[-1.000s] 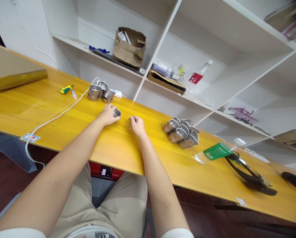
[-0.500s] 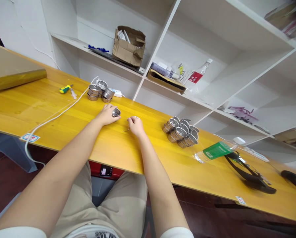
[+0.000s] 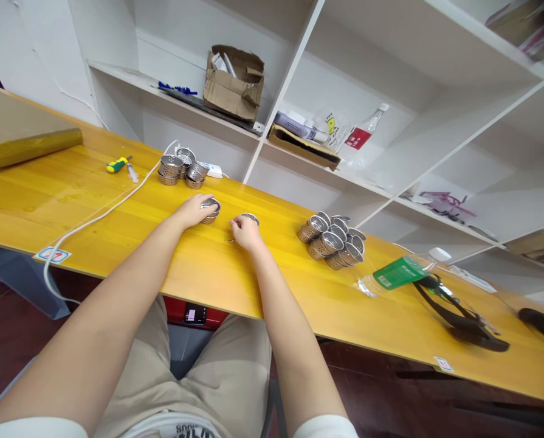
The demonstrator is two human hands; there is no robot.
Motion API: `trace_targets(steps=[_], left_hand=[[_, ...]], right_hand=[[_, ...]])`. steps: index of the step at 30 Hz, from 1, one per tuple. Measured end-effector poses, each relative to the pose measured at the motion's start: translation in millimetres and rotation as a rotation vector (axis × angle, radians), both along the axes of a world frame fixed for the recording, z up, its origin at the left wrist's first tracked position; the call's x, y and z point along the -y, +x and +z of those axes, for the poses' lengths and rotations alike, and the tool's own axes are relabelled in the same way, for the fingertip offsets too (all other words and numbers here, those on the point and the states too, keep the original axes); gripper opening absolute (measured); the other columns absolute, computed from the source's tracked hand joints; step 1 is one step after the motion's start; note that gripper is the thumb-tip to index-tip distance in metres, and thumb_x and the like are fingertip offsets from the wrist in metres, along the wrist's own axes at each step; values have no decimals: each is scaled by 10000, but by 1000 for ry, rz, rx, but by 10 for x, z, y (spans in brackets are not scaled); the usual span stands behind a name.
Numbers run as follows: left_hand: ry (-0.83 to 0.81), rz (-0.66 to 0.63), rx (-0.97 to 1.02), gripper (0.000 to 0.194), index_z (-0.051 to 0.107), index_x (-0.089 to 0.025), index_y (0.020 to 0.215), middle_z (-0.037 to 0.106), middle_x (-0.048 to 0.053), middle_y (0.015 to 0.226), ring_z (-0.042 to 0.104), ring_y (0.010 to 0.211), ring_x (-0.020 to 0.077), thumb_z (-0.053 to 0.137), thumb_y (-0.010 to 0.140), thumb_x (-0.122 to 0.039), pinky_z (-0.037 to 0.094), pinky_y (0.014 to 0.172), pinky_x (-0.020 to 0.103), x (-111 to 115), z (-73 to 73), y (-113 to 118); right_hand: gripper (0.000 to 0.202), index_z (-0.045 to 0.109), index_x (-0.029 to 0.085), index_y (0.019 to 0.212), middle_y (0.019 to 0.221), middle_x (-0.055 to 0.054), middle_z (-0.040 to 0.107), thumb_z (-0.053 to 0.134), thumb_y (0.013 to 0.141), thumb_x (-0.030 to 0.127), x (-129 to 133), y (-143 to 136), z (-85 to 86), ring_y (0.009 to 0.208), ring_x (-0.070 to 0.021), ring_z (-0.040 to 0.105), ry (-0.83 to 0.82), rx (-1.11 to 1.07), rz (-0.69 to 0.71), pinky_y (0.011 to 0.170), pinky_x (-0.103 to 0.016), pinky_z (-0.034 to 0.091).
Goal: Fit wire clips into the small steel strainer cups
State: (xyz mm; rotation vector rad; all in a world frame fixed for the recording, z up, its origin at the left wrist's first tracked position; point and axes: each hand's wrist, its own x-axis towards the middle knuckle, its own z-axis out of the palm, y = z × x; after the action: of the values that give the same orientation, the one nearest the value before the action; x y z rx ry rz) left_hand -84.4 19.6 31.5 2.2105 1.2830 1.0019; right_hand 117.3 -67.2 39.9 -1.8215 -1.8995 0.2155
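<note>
My left hand (image 3: 199,210) is wrapped round the side of a small perforated metal cup (image 3: 211,211) standing on the yellow table. To its right, my right hand (image 3: 245,231) is closed with fingertips pinched together; a thin wire-like piece (image 3: 229,239) shows beside them. Just behind that hand, partly hidden by it, lies a round metal piece (image 3: 251,217). Several perforated cups (image 3: 183,165) are stacked beyond my left hand. Another cluster of stacked cups (image 3: 332,241) stands farther right.
A white cable (image 3: 112,210) crosses the table at left, near a green-yellow screwdriver (image 3: 117,165). At right lie a green-labelled bottle (image 3: 399,272) and a black strap-like item (image 3: 463,322). White shelves (image 3: 281,73) rise behind, holding a torn cardboard box (image 3: 233,82).
My left hand has shifted slightly left, and more of the cup under it shows. My right hand has moved slightly left, uncovering more of the round metal piece behind it.
</note>
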Motion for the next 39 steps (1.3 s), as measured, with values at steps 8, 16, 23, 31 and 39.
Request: trace_targets(steps=[8, 16, 23, 31, 39], left_hand=[[47, 56, 11, 643, 638, -192, 1374, 653, 120, 1387, 603, 1278, 302, 564, 902, -623, 442, 1126, 416, 24, -29, -6], [64, 114, -20, 614, 618, -176, 1356, 638, 135, 1376, 603, 1260, 317, 581, 904, -590, 457, 1099, 424, 107, 14, 27], [56, 131, -35, 584, 607, -193, 1346, 636, 130, 1370, 599, 1263, 314, 581, 907, -577, 456, 1097, 419, 111, 10, 38], [43, 133, -36, 585, 591, -210, 1358, 626, 123, 1390, 596, 1274, 307, 577, 909, -585, 454, 1095, 406, 103, 1, 44], [40, 127, -28, 588, 593, -202, 1347, 633, 144, 1376, 609, 1255, 323, 577, 906, -590, 466, 1080, 435, 122, 14, 51]], right_hand=[[221, 747, 138, 1073, 1031, -178, 760, 574, 989, 245, 126, -115, 53, 973, -265, 707, -127, 207, -59, 848, -327, 505], [236, 748, 93, 1089, 1094, -234, 744, 552, 971, 149, 207, -197, 132, 990, -304, 711, -185, 303, -109, 846, -355, 512], [253, 750, 137, 1013, 1045, -159, 756, 520, 938, 63, 103, -208, -12, 985, -232, 689, -50, 269, 84, 903, -307, 496], [238, 715, 162, 1100, 1108, -112, 758, 643, 883, 95, 35, -234, -107, 963, -192, 704, -15, -5, 106, 961, -300, 511], [255, 755, 190, 1048, 1027, -55, 799, 574, 914, 70, 49, -242, -90, 933, -156, 731, -5, -42, 127, 939, -247, 514]])
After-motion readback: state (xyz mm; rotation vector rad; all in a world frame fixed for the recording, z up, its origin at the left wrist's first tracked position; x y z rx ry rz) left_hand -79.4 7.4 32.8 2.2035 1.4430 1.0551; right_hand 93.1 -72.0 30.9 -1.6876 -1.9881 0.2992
